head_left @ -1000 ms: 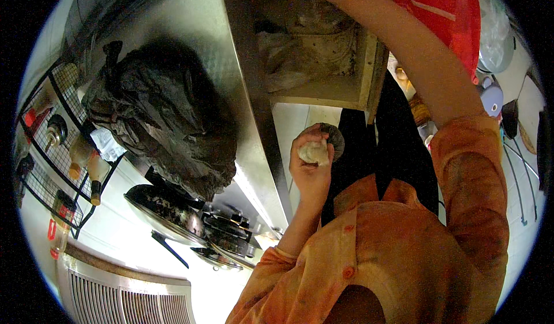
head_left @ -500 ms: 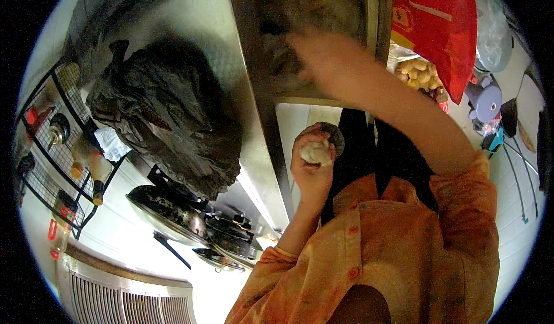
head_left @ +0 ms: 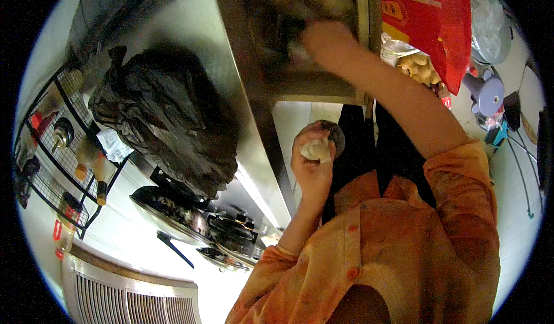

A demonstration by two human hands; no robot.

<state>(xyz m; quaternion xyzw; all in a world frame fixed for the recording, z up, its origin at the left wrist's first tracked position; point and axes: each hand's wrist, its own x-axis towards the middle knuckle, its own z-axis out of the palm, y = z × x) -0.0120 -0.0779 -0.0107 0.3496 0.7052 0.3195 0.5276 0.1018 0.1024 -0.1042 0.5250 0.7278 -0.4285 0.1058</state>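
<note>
My left hand is closed around a whitish, lumpy thing in front of my orange shirt. A dark grey round thing shows at the far side of that hand; I cannot make out its kind. My right hand reaches into an open drawer at the far middle. Its fingers are smeared and in shade, so what they touch is unclear. The drawer's contents are dim and blurred.
On the steel counter at left lies a crumpled black plastic bag. Beyond it are a wire rack with bottles and a wok by the stove. Right of the drawer stand a red bag and a purple stool.
My right hand has shifted slightly right and nearer inside the drawer, its forearm lower in the view. My left hand keeps its hold and has hardly moved.
</note>
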